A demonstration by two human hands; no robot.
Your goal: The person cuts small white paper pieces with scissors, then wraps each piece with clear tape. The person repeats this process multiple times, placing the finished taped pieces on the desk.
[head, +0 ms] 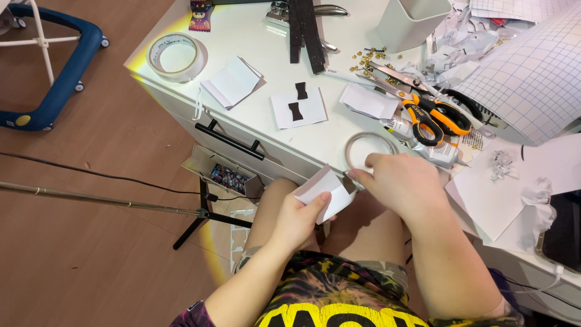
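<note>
Both hands work over the lap: the left hand (298,219) pinches a folded white card (325,192) steady at the counter (254,36) edge, while the right hand (404,184), at three o'clock, grips its other edge, beside a thin tape ring (351,145).

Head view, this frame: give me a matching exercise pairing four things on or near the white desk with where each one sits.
Things:
1. folded white paper
2. orange-handled scissors
3. wide tape roll
4. thin tape ring

Places:
A. near the desk's far left corner
B. at the desk's front edge, just above the right hand
C. held off the desk by the left hand
D. right of centre, beside the rolled grid sheet

Pairs: 1-C, 2-D, 3-A, 4-B
</note>
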